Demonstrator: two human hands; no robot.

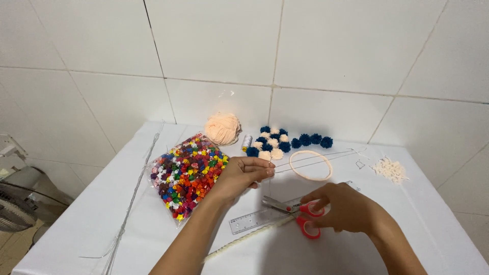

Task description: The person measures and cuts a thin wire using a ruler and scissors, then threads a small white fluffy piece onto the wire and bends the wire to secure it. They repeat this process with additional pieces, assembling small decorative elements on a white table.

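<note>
Scissors (pixel 298 214) x1 under right hand (pixel 346 206); ruler (pixel 252 221) x1.

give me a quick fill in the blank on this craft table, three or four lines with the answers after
1. The right hand rests on a pair of scissors with ____ handles.
2. The left hand lies beside a clear bag of ____ paper stars.
3. The scissors lie partly across a clear ____.
4. Behind the ring sit cream and dark ____ pompoms.

Missing words: red; multicoloured; ruler; blue
</note>
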